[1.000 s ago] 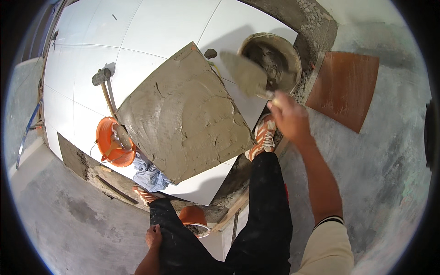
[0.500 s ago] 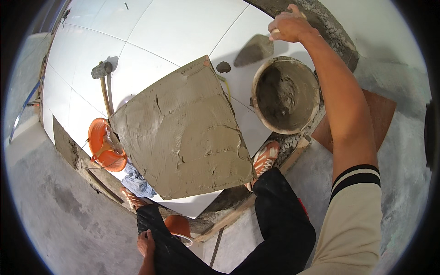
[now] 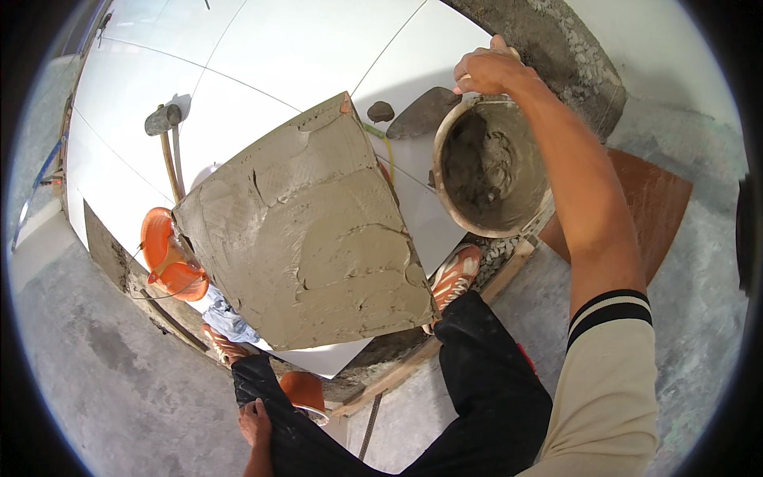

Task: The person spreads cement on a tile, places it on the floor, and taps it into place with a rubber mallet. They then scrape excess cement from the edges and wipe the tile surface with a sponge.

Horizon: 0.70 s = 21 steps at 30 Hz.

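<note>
My right hand [image 3: 491, 70] is closed on a trowel [image 3: 424, 111], its grey blade pointing left over the white tiles beside the bucket's far-left rim. The bucket [image 3: 445, 199] holds wet grey mortar [image 3: 499, 163], thicker and darker on its left side. In front of me lies a square tile coated with spread grey mortar [image 3: 318, 238], with ridges and trowel marks in it. A small lump of mortar [image 3: 381, 111] sits near its far corner. My left hand [image 3: 255, 422] rests on my left leg, empty, with fingers laid loosely on the dark trousers.
At the left, a mallet [image 3: 163, 121] lies on white floor tiles [image 3: 262, 48]. An orange water container [image 3: 165, 246] and a bluish cloth [image 3: 226, 320] are beside the coated tile. A brown tile [image 3: 652, 199] lies right of my forearm; an orange pot [image 3: 304, 391] stands between my legs.
My right hand has come slightly nearer and left with the trowel, whose blade now sits closer to the mortar lump. The whole view has shifted a little. My left hand stays on the leg.
</note>
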{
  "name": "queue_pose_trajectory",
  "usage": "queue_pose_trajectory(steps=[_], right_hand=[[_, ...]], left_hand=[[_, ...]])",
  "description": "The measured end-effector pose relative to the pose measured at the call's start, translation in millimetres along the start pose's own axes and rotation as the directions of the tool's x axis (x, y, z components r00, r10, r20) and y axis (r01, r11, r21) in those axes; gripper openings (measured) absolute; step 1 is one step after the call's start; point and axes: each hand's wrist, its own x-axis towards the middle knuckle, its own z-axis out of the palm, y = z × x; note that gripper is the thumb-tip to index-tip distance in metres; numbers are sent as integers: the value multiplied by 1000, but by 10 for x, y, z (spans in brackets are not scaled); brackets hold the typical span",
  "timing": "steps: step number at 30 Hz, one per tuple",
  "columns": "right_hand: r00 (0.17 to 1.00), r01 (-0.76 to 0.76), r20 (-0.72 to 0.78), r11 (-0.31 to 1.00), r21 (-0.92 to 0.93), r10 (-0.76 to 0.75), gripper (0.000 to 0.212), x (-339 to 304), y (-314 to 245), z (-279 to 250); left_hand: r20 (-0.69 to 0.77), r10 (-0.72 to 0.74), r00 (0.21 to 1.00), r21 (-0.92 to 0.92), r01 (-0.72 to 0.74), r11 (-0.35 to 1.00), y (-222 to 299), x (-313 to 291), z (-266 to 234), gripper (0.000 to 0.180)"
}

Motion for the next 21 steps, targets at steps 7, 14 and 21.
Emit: queue_pose_trajectory(steps=[7, 14, 21], right_hand=[[859, -118, -411, 899, 421, 305, 50, 450, -161, 180], [541, 51, -766, 896, 441, 346, 42, -620, -128, -152], [780, -57, -525, 874, 482, 340, 36, -2815, -1134, 290]], left_hand=[[7, -5, 1000, -8, 5, 1000, -14, -6, -5, 44], [-13, 82, 997, -32, -83, 996, -235, 44, -20, 45], [-5, 121, 993, -81, -121, 989, -506, 126, -234, 45]])
